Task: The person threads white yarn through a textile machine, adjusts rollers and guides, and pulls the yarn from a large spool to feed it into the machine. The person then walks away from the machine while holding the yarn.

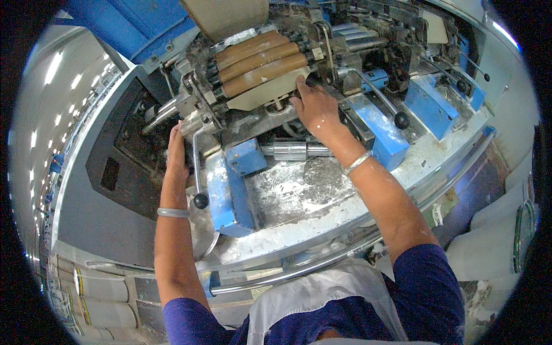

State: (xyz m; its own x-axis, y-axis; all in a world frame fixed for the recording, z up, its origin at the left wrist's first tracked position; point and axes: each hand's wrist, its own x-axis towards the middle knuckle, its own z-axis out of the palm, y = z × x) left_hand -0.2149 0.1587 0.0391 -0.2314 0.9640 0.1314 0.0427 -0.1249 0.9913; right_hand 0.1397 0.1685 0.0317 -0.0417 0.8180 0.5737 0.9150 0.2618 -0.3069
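My right hand (318,110) is at the right end of a long cream plate (267,90), its fingers bent over the plate's edge and its thumb just below it. Right behind the plate lie several brown rollers (264,75), side by side in a metal frame. My left hand (176,152) is upright at the frame's left side, fingers stretched out beside a metal shaft end (188,125). What its far side touches is hidden. Close to it, a bent metal lever (196,161) ends in a black ball knob (200,200).
Blue blocks (225,192) stand left and right of a dusty metal bed (287,187). Another lever's black knob (401,120) juts out at the right. A tan cover (227,17) rises behind the rollers. A chrome rail (299,279) runs along the front.
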